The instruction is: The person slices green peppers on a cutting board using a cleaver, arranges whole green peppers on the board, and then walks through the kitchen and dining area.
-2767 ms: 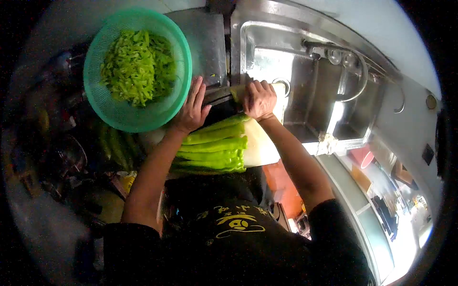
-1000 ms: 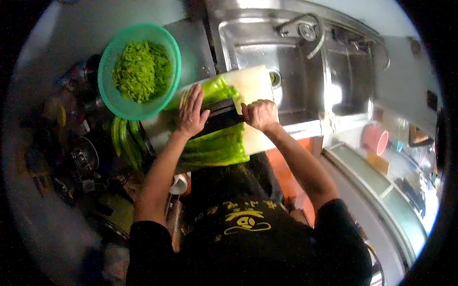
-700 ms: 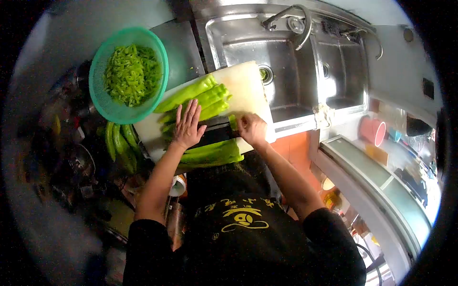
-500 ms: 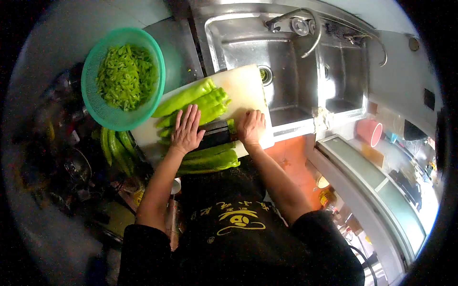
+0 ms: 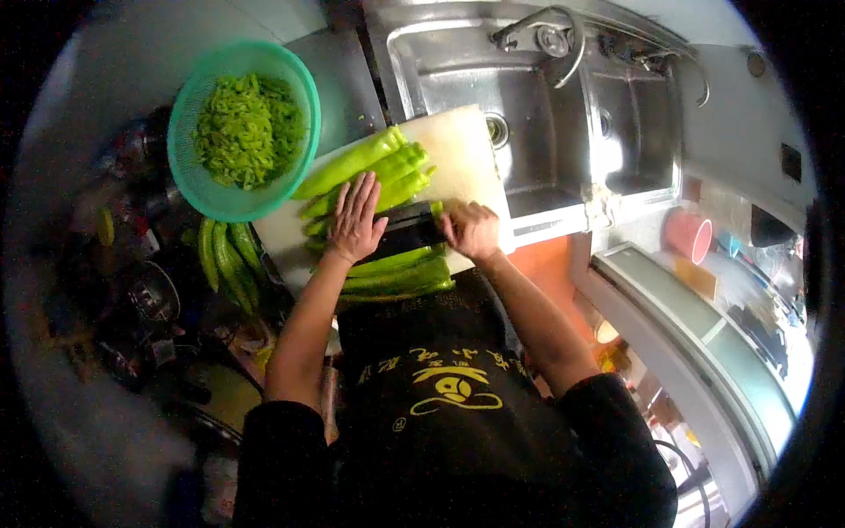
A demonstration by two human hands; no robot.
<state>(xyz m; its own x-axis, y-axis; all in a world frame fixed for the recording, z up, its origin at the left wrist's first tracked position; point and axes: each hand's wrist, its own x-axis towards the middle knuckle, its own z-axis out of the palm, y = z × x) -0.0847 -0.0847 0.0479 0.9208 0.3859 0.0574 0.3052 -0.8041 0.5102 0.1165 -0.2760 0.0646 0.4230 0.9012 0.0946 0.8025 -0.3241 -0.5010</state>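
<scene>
board (image 5: pixel 464 151) holds the peppers (image 5: pixel 345 165); they look light, slick and easy to squash, so hold their fat middles. knife (image 5: pixel 409 234) lies flat among them, likely stiff and heavy, best held by its handle, where the right hand (image 5: pixel 473 231) curls tight. left hand (image 5: pixel 355 229) lies flat and open on the knife.

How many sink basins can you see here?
2: one beside the board, which partly overlaps it in view, the near basin; and the far basin, farther right in the picture. No third one shows.
</scene>
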